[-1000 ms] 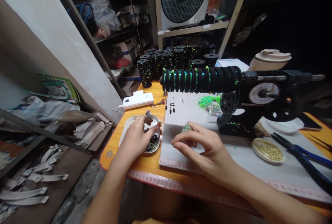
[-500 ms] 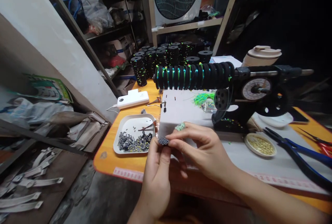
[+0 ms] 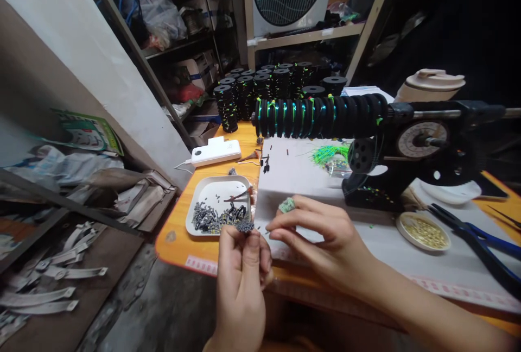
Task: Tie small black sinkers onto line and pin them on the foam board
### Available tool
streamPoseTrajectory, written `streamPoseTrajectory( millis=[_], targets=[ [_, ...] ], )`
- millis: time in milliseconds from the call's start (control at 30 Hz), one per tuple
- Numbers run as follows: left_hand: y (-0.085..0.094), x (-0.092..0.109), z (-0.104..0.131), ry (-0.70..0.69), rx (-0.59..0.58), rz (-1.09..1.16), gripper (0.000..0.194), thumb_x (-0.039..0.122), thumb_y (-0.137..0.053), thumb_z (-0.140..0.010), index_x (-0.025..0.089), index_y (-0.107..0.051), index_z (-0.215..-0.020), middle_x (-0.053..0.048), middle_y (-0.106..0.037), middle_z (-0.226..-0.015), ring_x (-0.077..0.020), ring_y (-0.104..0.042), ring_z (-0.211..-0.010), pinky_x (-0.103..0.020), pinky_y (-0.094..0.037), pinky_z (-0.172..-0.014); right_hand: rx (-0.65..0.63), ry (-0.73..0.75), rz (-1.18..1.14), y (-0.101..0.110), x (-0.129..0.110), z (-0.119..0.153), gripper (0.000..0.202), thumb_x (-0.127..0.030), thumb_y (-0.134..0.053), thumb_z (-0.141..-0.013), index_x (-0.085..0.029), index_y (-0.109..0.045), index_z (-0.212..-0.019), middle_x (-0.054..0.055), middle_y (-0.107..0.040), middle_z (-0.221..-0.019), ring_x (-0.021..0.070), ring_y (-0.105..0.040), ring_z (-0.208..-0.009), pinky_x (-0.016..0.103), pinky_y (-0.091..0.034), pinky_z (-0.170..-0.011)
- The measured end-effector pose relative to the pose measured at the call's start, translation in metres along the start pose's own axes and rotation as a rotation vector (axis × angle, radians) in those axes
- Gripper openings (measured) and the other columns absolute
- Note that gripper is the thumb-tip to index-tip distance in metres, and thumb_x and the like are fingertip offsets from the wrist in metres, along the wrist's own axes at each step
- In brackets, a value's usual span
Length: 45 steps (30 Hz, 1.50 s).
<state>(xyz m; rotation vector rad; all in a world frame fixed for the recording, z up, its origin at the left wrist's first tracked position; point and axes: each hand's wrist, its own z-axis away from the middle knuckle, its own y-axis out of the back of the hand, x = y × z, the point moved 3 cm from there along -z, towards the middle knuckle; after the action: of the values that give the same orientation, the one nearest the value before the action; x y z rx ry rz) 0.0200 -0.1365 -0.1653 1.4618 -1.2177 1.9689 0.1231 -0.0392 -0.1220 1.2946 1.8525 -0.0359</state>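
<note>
Between thumb and fingers, my left hand (image 3: 244, 270) grips a clump of small dark-grey bead-like pieces (image 3: 245, 226). The clump sits just in front of a white tray (image 3: 195, 194) holding loose dark pieces (image 3: 215, 216), some with yellow bits. My right hand (image 3: 313, 232) is a little to the right of the clump, apart from it. Its thumb and index fingertips come close together in a pinch; anything between them is too small to make out. Green wrapping (image 3: 286, 205) covers one right fingertip.
Behind my hands a black winding machine (image 3: 374, 178) carries a row of black spools (image 3: 317, 115) with green thread. Stacked spools (image 3: 244, 94) stand at the back. A dish of gold pieces (image 3: 423, 231), blue-handled pliers (image 3: 476, 238) and a white power bank (image 3: 215, 151) lie around.
My right fingers have drawn away from the clump, leaving a gap. My left hand has shifted slightly left and down, still gripping the clump. The view has turned a little left.
</note>
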Motion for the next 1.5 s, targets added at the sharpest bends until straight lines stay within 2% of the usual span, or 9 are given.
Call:
streamPoseTrajectory(
  millis=[167, 500, 833, 967, 1133, 1200, 1333, 1433, 1500],
  targets=[
    [0.003, 0.002, 0.004, -0.063, 0.039, -0.128, 0.025, 0.039, -0.053, -0.096, 0.022, -0.042, -0.081, 0.007, -0.044, -0.061, -0.006, -0.036, -0.05, -0.015, -0.031, -0.045, 0.077, -0.022, 0.045, 0.01, -0.005, -0.003, 0.008, -0.01, -0.065, -0.089, -0.015, -0.071, -0.089, 0.003, -0.064, -0.073, 0.0115, -0.055, -0.066, 0.023, -0.042, -0.061],
    [0.002, 0.001, 0.006, -0.057, 0.012, -0.219, 0.027, 0.042, -0.049, -0.098, 0.022, -0.04, -0.08, 0.007, -0.043, -0.062, -0.007, -0.038, -0.053, -0.017, -0.031, -0.047, 0.059, -0.062, -0.002, 0.007, -0.008, 0.003, 0.01, -0.011, -0.065, -0.089, -0.02, -0.071, -0.09, 0.001, -0.065, -0.075, 0.0121, -0.058, -0.069, 0.024, -0.044, -0.062],
    [0.0, 0.002, 0.005, -0.013, 0.016, -0.115, 0.027, 0.041, -0.055, -0.095, 0.021, -0.043, -0.081, 0.007, -0.045, -0.061, -0.0058, -0.039, -0.051, -0.015, -0.032, -0.045, 0.017, -0.016, 0.014, 0.005, -0.007, 0.003, 0.013, -0.009, -0.063, -0.089, -0.017, -0.071, -0.095, 0.004, -0.062, -0.078, 0.0138, -0.057, -0.07, 0.024, -0.045, -0.06],
    [0.0, 0.003, 0.006, 0.07, -0.005, 0.053, 0.026, 0.04, -0.06, -0.092, 0.021, -0.046, -0.083, 0.008, -0.044, -0.058, -0.0052, -0.034, -0.049, -0.013, -0.028, -0.043, -0.036, 0.117, 0.087, 0.002, -0.006, 0.005, 0.019, -0.006, -0.062, -0.088, -0.017, -0.071, -0.101, 0.005, -0.061, -0.075, 0.0155, -0.052, -0.067, 0.026, -0.041, -0.057],
    [0.002, 0.005, 0.009, 0.107, -0.002, 0.082, 0.025, 0.041, -0.065, -0.089, 0.021, -0.05, -0.087, 0.008, -0.045, -0.057, -0.0047, -0.034, -0.049, -0.013, -0.024, -0.043, -0.109, 0.151, 0.13, -0.004, -0.007, 0.006, 0.016, -0.016, -0.062, -0.09, -0.017, -0.07, -0.104, 0.005, -0.06, -0.075, 0.0152, -0.047, -0.065, 0.025, -0.038, -0.054],
    [0.004, 0.005, 0.01, 0.049, 0.015, 0.009, 0.026, 0.041, -0.064, -0.09, 0.02, -0.05, -0.083, 0.007, -0.042, -0.057, -0.005, -0.035, -0.049, -0.014, -0.026, -0.045, -0.168, 0.157, 0.165, -0.006, -0.01, 0.005, 0.012, -0.015, -0.06, -0.09, -0.014, -0.07, -0.097, 0.004, -0.055, -0.072, 0.0145, -0.043, -0.062, 0.026, -0.034, -0.052],
    [0.011, 0.01, 0.009, -0.196, 0.109, -0.127, 0.025, 0.036, -0.059, -0.093, 0.021, -0.048, -0.077, 0.007, -0.04, -0.057, -0.0064, -0.036, -0.051, -0.018, -0.031, -0.047, -0.262, 0.171, 0.229, -0.006, -0.013, 0.003, 0.016, -0.006, -0.054, -0.088, -0.012, -0.066, -0.081, 0.002, -0.047, -0.068, 0.0141, -0.037, -0.061, 0.028, -0.029, -0.052],
    [0.019, 0.017, 0.004, -0.31, 0.182, -0.079, 0.021, 0.03, -0.058, -0.094, 0.023, -0.046, -0.079, 0.009, -0.04, -0.055, -0.0071, -0.037, -0.049, -0.017, -0.032, -0.045, -0.245, 0.136, 0.199, -0.002, -0.012, 0.003, 0.014, -0.008, -0.053, -0.09, -0.013, -0.065, -0.084, 0.003, -0.048, -0.073, 0.0137, -0.039, -0.064, 0.027, -0.031, -0.054],
    [0.024, 0.023, 0.001, -0.347, 0.199, -0.079, 0.018, 0.028, -0.057, -0.095, 0.024, -0.047, -0.081, 0.008, -0.048, -0.06, -0.0074, -0.042, -0.049, -0.018, -0.037, -0.044, -0.219, 0.102, 0.14, 0.0, -0.011, 0.003, 0.011, -0.008, -0.054, -0.091, -0.013, -0.064, -0.09, 0.004, -0.051, -0.077, 0.0133, -0.044, -0.067, 0.025, -0.035, -0.056]
  ],
)
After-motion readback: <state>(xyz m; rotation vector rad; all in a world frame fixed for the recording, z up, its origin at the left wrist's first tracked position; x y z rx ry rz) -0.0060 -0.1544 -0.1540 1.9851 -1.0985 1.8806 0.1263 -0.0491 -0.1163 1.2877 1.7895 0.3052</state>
